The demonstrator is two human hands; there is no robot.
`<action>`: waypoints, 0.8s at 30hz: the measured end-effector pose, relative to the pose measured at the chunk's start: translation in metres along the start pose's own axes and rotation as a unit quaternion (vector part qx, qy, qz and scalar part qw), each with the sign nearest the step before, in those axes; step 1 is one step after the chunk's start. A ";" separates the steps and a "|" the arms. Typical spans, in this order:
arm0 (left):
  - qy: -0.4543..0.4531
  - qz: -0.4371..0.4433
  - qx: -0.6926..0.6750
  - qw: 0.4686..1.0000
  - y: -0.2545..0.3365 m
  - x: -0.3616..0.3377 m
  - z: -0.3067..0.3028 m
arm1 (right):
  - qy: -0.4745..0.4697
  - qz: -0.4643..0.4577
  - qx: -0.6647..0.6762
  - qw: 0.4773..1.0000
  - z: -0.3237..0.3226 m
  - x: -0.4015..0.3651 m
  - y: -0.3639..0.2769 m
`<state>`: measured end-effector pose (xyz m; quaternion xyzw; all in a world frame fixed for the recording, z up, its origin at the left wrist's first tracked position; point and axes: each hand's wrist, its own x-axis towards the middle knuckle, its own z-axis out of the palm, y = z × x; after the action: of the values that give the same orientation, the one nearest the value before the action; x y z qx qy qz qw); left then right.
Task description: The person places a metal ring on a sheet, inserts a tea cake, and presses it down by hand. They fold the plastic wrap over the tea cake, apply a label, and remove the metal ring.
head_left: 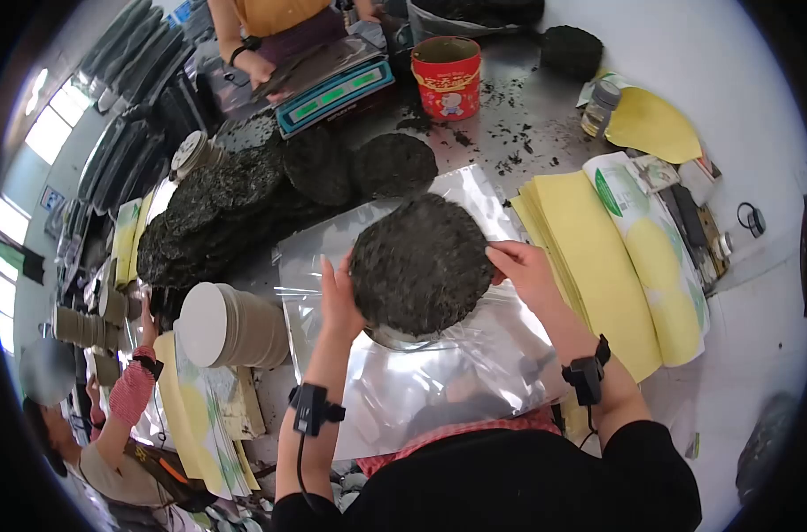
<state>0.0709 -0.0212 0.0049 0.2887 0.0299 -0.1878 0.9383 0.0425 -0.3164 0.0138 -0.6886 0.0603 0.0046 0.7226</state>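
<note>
A dark, round cake of what looks like dried seaweed (pixel 421 266) is held up between my two hands. My left hand (pixel 337 301) grips its left edge, fingers pointing up and partly behind the rim. At the right edge, my right hand (pixel 520 270) pinches the cake between thumb and fingers. Beneath it lies a stack of clear plastic sheets (pixel 439 390). A curved, shiny rim shows just under the cake's lower edge; the rest is hidden.
Piled dark cakes (pixel 217 204) stand at the left. A stack of pale discs (pixel 235 326) sits nearer me. Yellow printed bags (pixel 589 266) lie right. Beyond are a red bucket (pixel 446 80) and a scale (pixel 337 97), where another person's hand rests. Another person works at left.
</note>
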 end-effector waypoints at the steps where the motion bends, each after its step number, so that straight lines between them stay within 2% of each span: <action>1: 0.033 0.039 0.121 0.991 -0.001 -0.003 0.007 | -0.019 -0.010 -0.053 0.998 0.003 0.001 0.001; 3: 0.101 0.122 0.347 0.924 -0.008 -0.012 0.014 | 0.027 -0.043 -0.038 0.998 0.009 0.000 0.003; 5: 0.112 0.153 0.299 0.935 -0.007 -0.012 0.015 | 0.076 -0.084 -0.016 0.993 -0.004 0.002 -0.001; 7: 0.120 0.163 0.258 0.945 -0.005 -0.020 0.012 | 0.123 -0.054 0.004 0.991 -0.069 0.000 0.005; 8: 0.129 0.171 0.252 0.944 -0.002 -0.024 0.009 | 0.120 -0.083 -0.258 0.955 -0.135 0.000 0.025; 9: 0.132 0.175 0.250 0.943 0.002 -0.025 0.007 | 0.107 -0.103 -0.503 0.851 -0.179 0.000 0.042; 11: 0.144 0.175 0.246 0.942 0.009 -0.025 0.004 | 0.179 -0.119 -0.678 0.703 -0.174 -0.022 0.004; 12: 0.118 0.213 0.289 0.926 0.012 -0.017 0.003 | 0.126 -0.129 -0.482 0.858 -0.141 -0.019 -0.025; 13: 0.071 0.230 0.321 0.916 0.015 -0.013 0.015 | 0.064 -0.119 -0.252 0.958 -0.089 -0.017 -0.049; 14: 0.037 0.240 0.353 0.904 0.020 -0.008 0.034 | -0.003 -0.116 -0.115 0.987 -0.044 -0.015 -0.066; 15: 0.015 0.277 0.382 0.882 0.026 0.000 0.048 | -0.070 -0.112 0.026 0.991 -0.007 -0.005 -0.076; 16: 0.020 0.298 0.426 0.854 0.035 0.001 0.067 | -0.077 -0.174 -0.008 0.982 0.017 0.013 -0.076; 17: 0.026 0.268 0.405 0.873 0.043 -0.001 0.080 | -0.086 -0.237 -0.040 0.967 0.034 0.025 -0.070; 19: 0.061 0.351 0.581 0.732 0.051 -0.016 0.077 | -0.038 -0.309 -0.099 0.945 0.052 0.025 -0.061; 20: 0.066 0.353 0.627 0.691 0.045 -0.025 0.061 | -0.028 -0.286 -0.159 0.945 0.052 0.015 -0.048; 21: 0.088 0.308 0.649 0.691 0.027 -0.030 0.029 | -0.046 -0.202 -0.224 0.952 0.051 0.002 -0.034; 22: 0.106 0.266 0.681 0.674 0.006 -0.033 -0.006 | -0.046 -0.204 -0.330 0.920 0.048 0.004 0.007; 23: 0.128 0.220 0.725 0.640 -0.017 -0.033 -0.043 | -0.073 -0.169 -0.455 0.871 0.049 -0.003 0.025; 24: 0.144 0.255 0.742 0.603 -0.031 -0.038 -0.045 | -0.041 -0.171 -0.522 0.834 0.048 0.003 0.057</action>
<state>0.0264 -0.0075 -0.0426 0.9048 -0.0593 0.1455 0.3957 0.0440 -0.2656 -0.0413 -0.9621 -0.1001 -0.0600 0.2465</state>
